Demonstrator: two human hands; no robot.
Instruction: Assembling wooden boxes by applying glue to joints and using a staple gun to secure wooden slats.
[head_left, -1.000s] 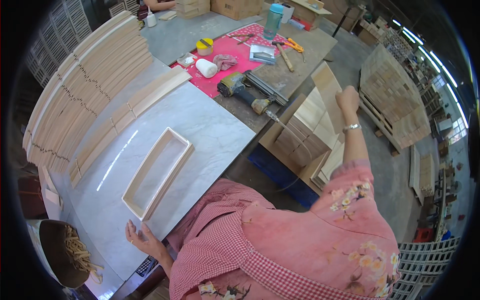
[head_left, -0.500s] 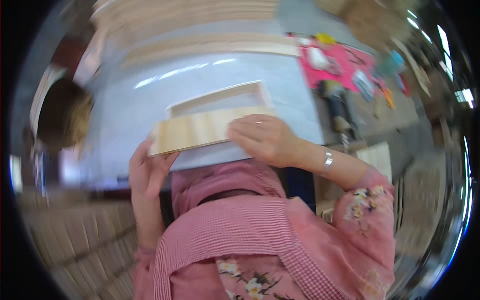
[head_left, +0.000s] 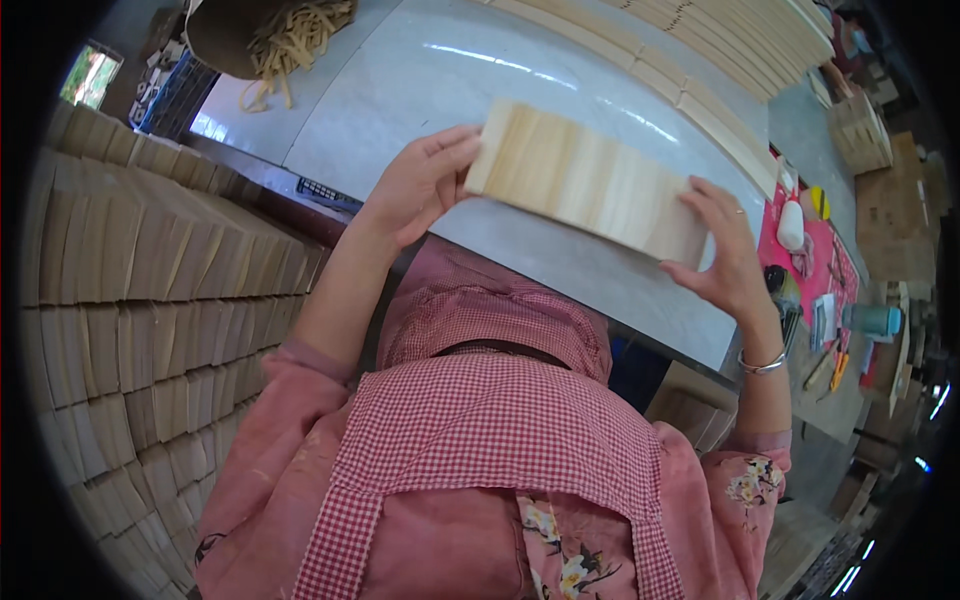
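A pale wooden board with straight grain is held up over the grey-white tabletop, its broad face towards me and its right end lower. My left hand grips the left end, fingers partly behind it. At the other end, my right hand clasps the board between thumb and fingers. Whether anything is joined to the back of the board is hidden.
Long wooden strips and stacked slats lie along the table's far side. A basket with wood scraps stands far left. Piled wooden pieces rise on my left. A white bottle and tools sit at right.
The view has swung round. My right hand has moved from the board's front face to its right end. The shallow wooden frame behind the board no longer shows.
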